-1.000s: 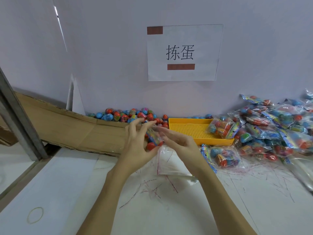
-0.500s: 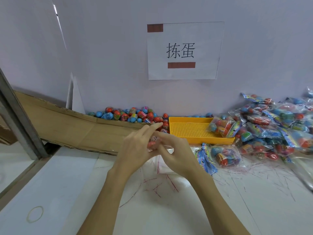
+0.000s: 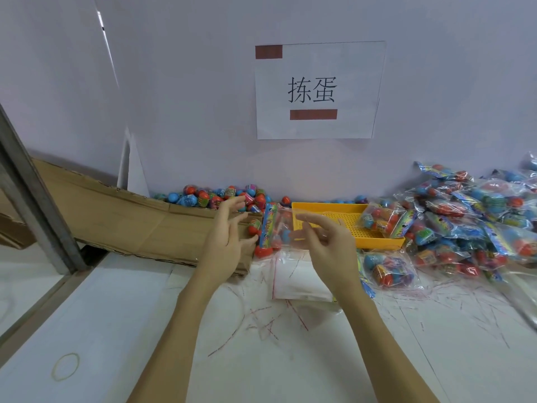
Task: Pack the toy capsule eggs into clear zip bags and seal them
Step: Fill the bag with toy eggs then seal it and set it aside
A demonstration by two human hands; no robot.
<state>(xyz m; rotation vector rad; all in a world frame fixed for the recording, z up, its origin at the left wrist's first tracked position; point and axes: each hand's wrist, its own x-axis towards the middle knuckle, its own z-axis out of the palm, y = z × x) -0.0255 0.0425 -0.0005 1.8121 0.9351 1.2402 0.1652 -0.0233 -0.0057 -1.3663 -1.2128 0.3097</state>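
A clear zip bag [image 3: 274, 231] with a colourful header card and several red and blue capsule eggs inside hangs between my hands, just above the table. My left hand [image 3: 229, 239] grips the bag's left end between thumb and spread fingers. The bag's clear right end is pinched in my right hand [image 3: 328, 245]. Loose capsule eggs [image 3: 220, 196] lie heaped against the wall behind my left hand. A flat stack of empty clear bags [image 3: 296, 282] lies under my right hand.
A yellow mesh tray [image 3: 328, 209] sits behind my right hand, one packed bag leaning in it. A big pile of packed bags [image 3: 465, 225] fills the right side. Flattened cardboard [image 3: 130, 219] and a metal post [image 3: 35, 205] stand at left. Red strips [image 3: 270, 324] litter the table.
My hands were pressed together over the bag; now they have drawn apart, left hand leftward and right hand rightward, with the bag stretched between them.
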